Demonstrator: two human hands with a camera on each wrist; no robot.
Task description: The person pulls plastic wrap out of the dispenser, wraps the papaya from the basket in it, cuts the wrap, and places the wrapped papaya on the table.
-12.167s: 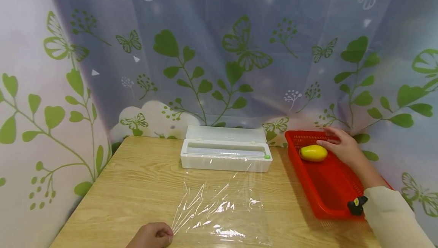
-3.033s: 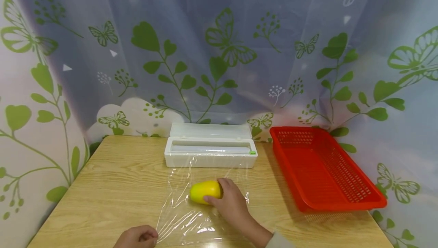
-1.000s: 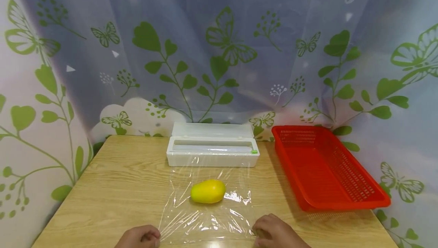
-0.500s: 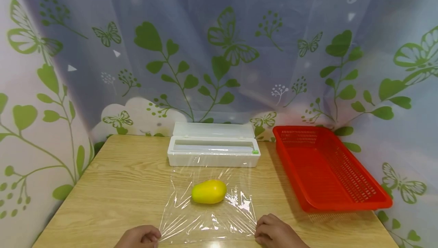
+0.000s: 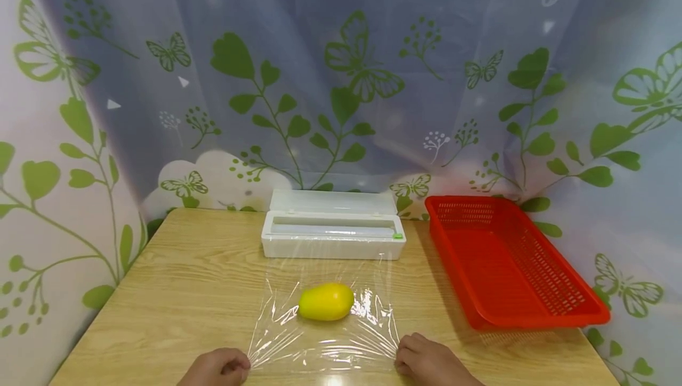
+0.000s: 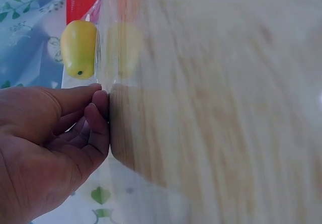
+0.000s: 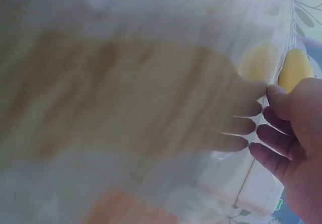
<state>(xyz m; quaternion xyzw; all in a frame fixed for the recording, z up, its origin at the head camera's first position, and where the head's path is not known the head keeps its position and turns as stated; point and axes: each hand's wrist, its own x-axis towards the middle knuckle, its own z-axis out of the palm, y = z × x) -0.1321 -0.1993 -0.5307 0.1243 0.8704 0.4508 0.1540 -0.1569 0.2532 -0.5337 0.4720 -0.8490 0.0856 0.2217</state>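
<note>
A sheet of clear cling film (image 5: 319,344) runs from the white dispenser box (image 5: 333,248) toward the table's front edge. On the film lies a yellow mango-like fruit (image 5: 326,301) with a greenish left end; it also shows in the left wrist view as a yellow fruit (image 6: 79,49). My left hand (image 5: 217,367) pinches the film's near left corner between thumb and fingers. At the near right corner my right hand (image 5: 428,359) pinches the film too, creases spreading from both grips. The right wrist view has the right hand's thumb (image 7: 279,100) against the film edge.
Right of the film stands a red plastic basket (image 5: 479,315) with slotted walls. The box's lid (image 5: 333,202) is raised at the back, and a roll (image 5: 333,230) lies inside. A patterned curtain hangs behind the wooden table (image 5: 176,279).
Earlier, my right hand reached to the fruit in the basket, then set it on the film. It then took the near right corner. Since half a second ago the fruit has shifted slightly nearer.
</note>
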